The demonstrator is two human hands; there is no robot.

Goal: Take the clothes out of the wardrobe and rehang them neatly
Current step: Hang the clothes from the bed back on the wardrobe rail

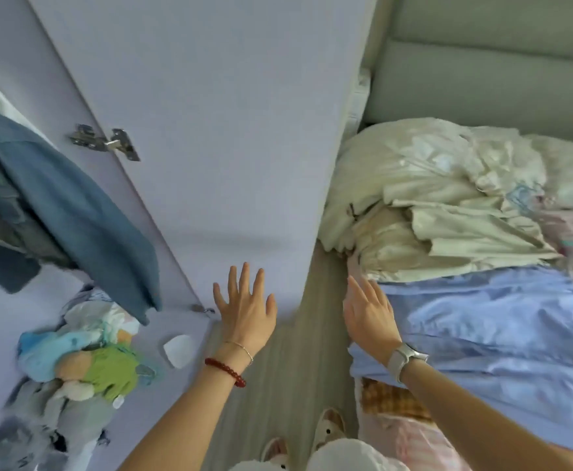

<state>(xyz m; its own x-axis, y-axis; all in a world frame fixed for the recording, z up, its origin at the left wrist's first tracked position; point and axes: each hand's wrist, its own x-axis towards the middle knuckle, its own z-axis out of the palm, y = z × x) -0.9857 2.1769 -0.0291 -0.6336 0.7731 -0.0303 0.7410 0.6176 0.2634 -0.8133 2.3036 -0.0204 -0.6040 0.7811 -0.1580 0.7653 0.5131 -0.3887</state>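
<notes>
A lavender wardrobe door (210,130) is seen swung open, with the left hand (244,309) spread flat, fingers straight and apart, against its lower edge; nothing is gripped. A red bead bracelet (225,371) and a thin chain are worn on that wrist. The right hand (368,312) is held out with fingers straight and relaxed at the edge of the bed, just beside a light blue garment (489,334) that is spread across the mattress; whether the fingertips are touching the fabric cannot be told. A pale smartwatch (404,360) is worn on the right wrist. Behind the blue garment, cream-coloured clothes (424,198) are heaped on the bed, and a padded grey-green headboard (482,79) is seen beyond them. Pink striped fabric and a patch of orange check are visible at the near edge of the bed. Inside the wardrobe, to the left of the door, a blue-grey garment (74,212) is seen hanging, and below it a pile of soft toys (84,355) in blue, green and orange is gathered on the wardrobe floor, with grey fabric beneath. A metal hinge (105,141) is fixed where the door meets the frame. Pale wood flooring (298,351) is seen between wardrobe and bed, where slippered feet are partly in view.
</notes>
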